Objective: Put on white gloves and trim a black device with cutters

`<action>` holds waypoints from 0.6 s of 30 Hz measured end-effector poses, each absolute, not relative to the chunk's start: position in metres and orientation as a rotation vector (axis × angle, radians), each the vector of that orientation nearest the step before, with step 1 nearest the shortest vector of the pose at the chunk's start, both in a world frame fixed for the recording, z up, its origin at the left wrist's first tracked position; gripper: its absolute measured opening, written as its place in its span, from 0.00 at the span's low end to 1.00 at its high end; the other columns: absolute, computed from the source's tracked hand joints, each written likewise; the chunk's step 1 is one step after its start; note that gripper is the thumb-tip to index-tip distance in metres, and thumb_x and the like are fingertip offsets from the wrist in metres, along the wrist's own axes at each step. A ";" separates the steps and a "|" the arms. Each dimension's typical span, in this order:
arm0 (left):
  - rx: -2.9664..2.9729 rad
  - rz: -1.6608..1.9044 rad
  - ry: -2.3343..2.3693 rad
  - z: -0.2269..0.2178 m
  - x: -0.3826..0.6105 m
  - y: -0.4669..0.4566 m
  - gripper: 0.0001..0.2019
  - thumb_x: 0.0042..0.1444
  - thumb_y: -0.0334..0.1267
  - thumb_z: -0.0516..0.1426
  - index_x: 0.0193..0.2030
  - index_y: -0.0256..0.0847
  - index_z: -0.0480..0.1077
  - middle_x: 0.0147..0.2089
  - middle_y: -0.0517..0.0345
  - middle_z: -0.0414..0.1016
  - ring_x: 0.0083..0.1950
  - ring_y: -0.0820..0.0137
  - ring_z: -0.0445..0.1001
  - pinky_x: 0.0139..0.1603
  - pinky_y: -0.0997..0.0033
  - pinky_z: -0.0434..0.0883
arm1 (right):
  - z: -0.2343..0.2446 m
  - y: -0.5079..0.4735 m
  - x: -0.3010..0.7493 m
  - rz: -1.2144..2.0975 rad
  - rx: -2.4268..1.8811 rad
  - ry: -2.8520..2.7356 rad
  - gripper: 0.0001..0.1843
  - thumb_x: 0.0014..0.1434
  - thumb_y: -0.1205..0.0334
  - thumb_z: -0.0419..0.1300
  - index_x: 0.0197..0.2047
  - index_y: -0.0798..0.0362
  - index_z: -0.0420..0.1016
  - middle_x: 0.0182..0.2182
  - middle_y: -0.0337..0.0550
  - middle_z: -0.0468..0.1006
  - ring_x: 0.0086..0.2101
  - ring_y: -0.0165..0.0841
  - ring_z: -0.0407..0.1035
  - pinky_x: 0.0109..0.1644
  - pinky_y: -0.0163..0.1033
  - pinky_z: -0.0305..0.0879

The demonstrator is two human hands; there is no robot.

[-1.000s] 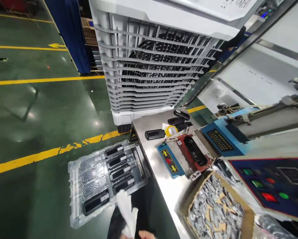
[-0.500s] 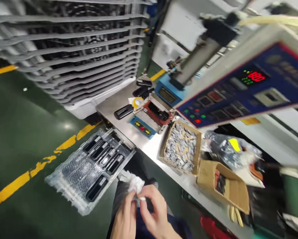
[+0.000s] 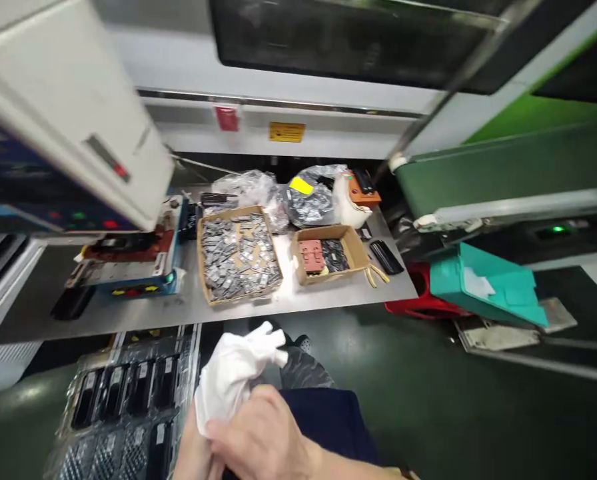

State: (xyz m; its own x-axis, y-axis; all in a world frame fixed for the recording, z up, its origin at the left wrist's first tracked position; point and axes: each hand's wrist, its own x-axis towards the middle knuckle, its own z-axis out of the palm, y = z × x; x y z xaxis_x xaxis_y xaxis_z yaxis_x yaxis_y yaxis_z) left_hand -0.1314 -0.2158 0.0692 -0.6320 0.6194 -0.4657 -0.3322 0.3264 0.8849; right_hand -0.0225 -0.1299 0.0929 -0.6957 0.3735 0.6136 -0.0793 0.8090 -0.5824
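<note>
Both my hands are at the bottom edge, over my lap. My right hand [image 3: 263, 440] is closed on the cuff end of a white glove [image 3: 233, 373]. The glove's fingers point up and to the right. Only a strip of my left hand [image 3: 189, 448] shows beneath the glove and my right hand. It touches the glove, but its fingers are hidden. A clear tray of black parts [image 3: 128, 393] lies just left of my hands, below the table edge.
A steel table [image 3: 328, 300] carries a cardboard box of silver pieces [image 3: 238, 257], a smaller box [image 3: 331, 253], plastic bags [image 3: 303, 193] and a red-and-blue fixture [image 3: 128, 267]. A machine control panel [image 3: 53, 193] overhangs the left. A teal box [image 3: 483, 280] and a red bin [image 3: 418, 307] sit right.
My view has swung right, from the big white cooler to the table's right end. My hands have come up with the white glove, which now spreads above my right hand.
</note>
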 end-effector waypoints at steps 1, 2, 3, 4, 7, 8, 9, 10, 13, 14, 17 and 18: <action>0.230 1.436 1.721 0.075 -0.112 -0.194 0.26 0.48 0.68 0.63 0.37 0.47 0.81 0.34 0.53 0.82 0.45 0.49 0.81 0.45 0.50 0.81 | 0.095 -0.113 -0.002 0.768 -0.343 -2.167 0.18 0.71 0.68 0.48 0.61 0.59 0.67 0.29 0.44 0.78 0.30 0.36 0.71 0.38 0.42 0.70; 0.196 1.422 1.666 0.080 -0.093 -0.174 0.28 0.45 0.67 0.66 0.41 0.45 0.81 0.38 0.51 0.82 0.47 0.49 0.80 0.50 0.50 0.80 | 0.098 -0.095 0.018 0.819 -0.478 -2.099 0.17 0.70 0.68 0.49 0.59 0.57 0.69 0.32 0.46 0.79 0.32 0.37 0.72 0.40 0.42 0.71; 0.148 1.396 1.595 0.086 -0.076 -0.157 0.30 0.41 0.65 0.69 0.43 0.43 0.81 0.42 0.50 0.83 0.49 0.50 0.80 0.54 0.50 0.79 | 0.100 -0.077 0.038 0.895 -0.613 -2.025 0.17 0.68 0.70 0.49 0.56 0.55 0.72 0.34 0.47 0.79 0.35 0.37 0.73 0.43 0.41 0.72; 0.101 1.358 1.526 0.091 -0.060 -0.143 0.31 0.39 0.63 0.71 0.43 0.41 0.81 0.43 0.48 0.83 0.49 0.50 0.80 0.57 0.52 0.78 | 0.102 -0.059 0.058 0.988 -0.755 -1.944 0.17 0.66 0.73 0.50 0.52 0.53 0.75 0.36 0.46 0.79 0.38 0.36 0.74 0.44 0.39 0.72; 0.085 1.310 1.460 0.100 -0.022 -0.115 0.26 0.45 0.59 0.71 0.43 0.40 0.81 0.43 0.48 0.83 0.48 0.57 0.81 0.57 0.62 0.77 | 0.103 -0.012 0.105 1.153 -1.128 -1.685 0.19 0.60 0.76 0.49 0.44 0.51 0.77 0.37 0.42 0.80 0.37 0.32 0.74 0.42 0.33 0.70; 0.135 1.347 1.493 0.100 -0.011 -0.107 0.25 0.47 0.58 0.70 0.46 0.43 0.81 0.46 0.50 0.82 0.50 0.59 0.80 0.56 0.67 0.77 | 0.102 -0.001 0.116 1.162 -1.187 -1.648 0.19 0.59 0.76 0.49 0.44 0.51 0.77 0.38 0.42 0.80 0.38 0.33 0.75 0.43 0.34 0.70; 0.201 1.389 1.533 0.099 -0.001 -0.098 0.25 0.49 0.56 0.70 0.50 0.46 0.79 0.52 0.52 0.81 0.54 0.60 0.79 0.56 0.70 0.76 | 0.100 0.008 0.123 1.160 -1.198 -1.650 0.18 0.59 0.74 0.49 0.44 0.52 0.77 0.38 0.43 0.80 0.39 0.33 0.75 0.43 0.35 0.70; 0.267 1.405 1.559 0.095 0.007 -0.089 0.27 0.49 0.55 0.70 0.55 0.49 0.77 0.57 0.54 0.79 0.58 0.61 0.77 0.57 0.72 0.76 | 0.099 0.014 0.129 1.160 -1.179 -1.675 0.18 0.59 0.74 0.50 0.45 0.52 0.77 0.39 0.44 0.80 0.39 0.34 0.75 0.44 0.36 0.70; 0.382 1.245 1.597 0.083 0.023 -0.056 0.33 0.44 0.58 0.72 0.54 0.43 0.77 0.59 0.49 0.78 0.60 0.55 0.75 0.58 0.68 0.76 | 0.094 0.024 0.133 1.221 -1.099 -1.709 0.17 0.59 0.72 0.50 0.46 0.53 0.76 0.38 0.45 0.79 0.38 0.34 0.74 0.41 0.36 0.69; 0.392 1.174 1.614 0.080 0.024 -0.044 0.32 0.42 0.60 0.71 0.49 0.39 0.79 0.54 0.46 0.80 0.58 0.53 0.76 0.56 0.67 0.76 | 0.093 0.028 0.133 1.272 -1.105 -1.677 0.17 0.59 0.71 0.51 0.47 0.53 0.76 0.35 0.44 0.78 0.36 0.34 0.73 0.40 0.36 0.68; 0.286 1.216 1.639 0.079 0.011 -0.011 0.27 0.38 0.60 0.72 0.36 0.39 0.80 0.44 0.48 0.83 0.50 0.54 0.79 0.48 0.69 0.78 | 0.092 0.047 0.132 1.520 -1.158 -1.568 0.14 0.57 0.65 0.56 0.47 0.54 0.75 0.26 0.36 0.70 0.28 0.31 0.67 0.35 0.35 0.64; 0.216 1.272 1.617 0.080 0.004 -0.002 0.26 0.37 0.60 0.72 0.34 0.40 0.79 0.42 0.50 0.83 0.48 0.54 0.79 0.45 0.67 0.79 | 0.091 0.057 0.131 1.622 -1.166 -1.556 0.12 0.56 0.63 0.58 0.44 0.53 0.76 0.24 0.34 0.68 0.26 0.30 0.64 0.34 0.35 0.62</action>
